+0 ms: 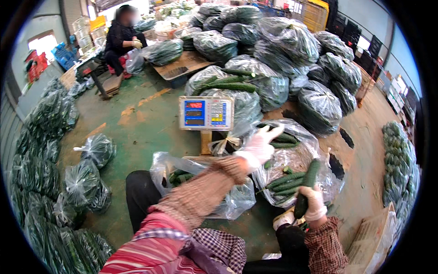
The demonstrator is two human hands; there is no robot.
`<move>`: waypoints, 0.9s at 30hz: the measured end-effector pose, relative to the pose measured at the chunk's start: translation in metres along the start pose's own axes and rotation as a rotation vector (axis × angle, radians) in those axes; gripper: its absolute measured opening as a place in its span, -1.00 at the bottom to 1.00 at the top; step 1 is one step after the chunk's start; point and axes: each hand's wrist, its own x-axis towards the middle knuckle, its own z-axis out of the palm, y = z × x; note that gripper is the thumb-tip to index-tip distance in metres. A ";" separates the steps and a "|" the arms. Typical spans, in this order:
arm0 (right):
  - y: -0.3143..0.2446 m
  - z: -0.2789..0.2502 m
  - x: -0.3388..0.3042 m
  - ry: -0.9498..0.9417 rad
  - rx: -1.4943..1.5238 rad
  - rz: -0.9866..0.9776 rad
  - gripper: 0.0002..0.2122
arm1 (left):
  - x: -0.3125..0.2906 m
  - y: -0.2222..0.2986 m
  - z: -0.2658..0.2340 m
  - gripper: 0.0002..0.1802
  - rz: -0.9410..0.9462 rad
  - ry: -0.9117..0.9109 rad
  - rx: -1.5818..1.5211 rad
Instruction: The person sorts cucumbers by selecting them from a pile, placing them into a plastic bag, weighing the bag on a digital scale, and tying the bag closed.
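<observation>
My left hand (pixel 260 145), in a white glove, reaches across to the far left side of an open clear plastic bag (pixel 319 160). Its fingers are stretched out, with nothing seen in them. Dark green cucumbers (pixel 287 183) lie inside that bag, some close to my left fingers. My right hand (pixel 315 204), also gloved, is closed around one long cucumber (pixel 311 174), held steeply tilted above the bag's near right side. Under my left forearm, another open plastic bag (pixel 232 201) with cucumbers sits by the scale. My forearm partly hides it.
The scale's display (pixel 206 113) stands on a post ahead of me. Full bags of cucumbers (pixel 289 41) are piled beyond it, with loose cucumbers (pixel 230 84) on top. Smaller tied bags (pixel 84 182) line the left. A crate (pixel 370 235) is at right. Another person (pixel 122 41) sits far left.
</observation>
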 end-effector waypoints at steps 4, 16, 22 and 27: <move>0.020 0.013 0.031 -0.196 -0.118 0.343 -0.91 | -0.053 0.037 -0.122 -0.57 0.311 0.237 0.358; -0.018 0.237 0.346 -0.309 0.418 0.007 -0.67 | -0.130 -0.041 -0.211 -0.17 -0.446 0.226 0.559; -0.015 0.225 0.414 -0.036 0.240 -0.428 -0.82 | -0.115 -0.050 -0.205 -0.17 -0.517 0.241 0.432; 0.108 0.194 0.278 0.053 0.249 -0.318 -0.92 | -0.131 -0.042 -0.207 -0.42 -0.598 0.278 0.247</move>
